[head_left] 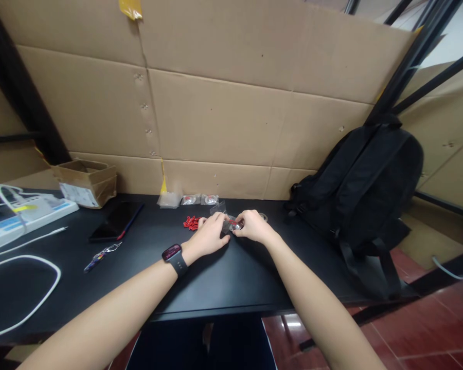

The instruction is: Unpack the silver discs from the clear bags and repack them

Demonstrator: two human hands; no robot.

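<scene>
My right hand (253, 226) pinches a small round silver item with a red part (236, 224) between thumb and fingers, just above the black table. To its left, my left hand (210, 236), with a dark watch on the wrist, has its fingertips at a small clear plastic bag (218, 208), its thumb held lower and apart. The bag's open end is partly covered by the fingers. A pile of small red pieces (192, 223) lies beside my left hand. Behind my right hand, a pale ring-shaped thing (263, 217) shows in part.
Two filled clear packets (209, 199) and a stack of flat clear bags (169, 200) lie along the cardboard wall. Left are a phone (116, 222), a keychain (101, 255), an open carton (88, 182) and a white cable (57, 277). A black backpack (364, 190) stands right.
</scene>
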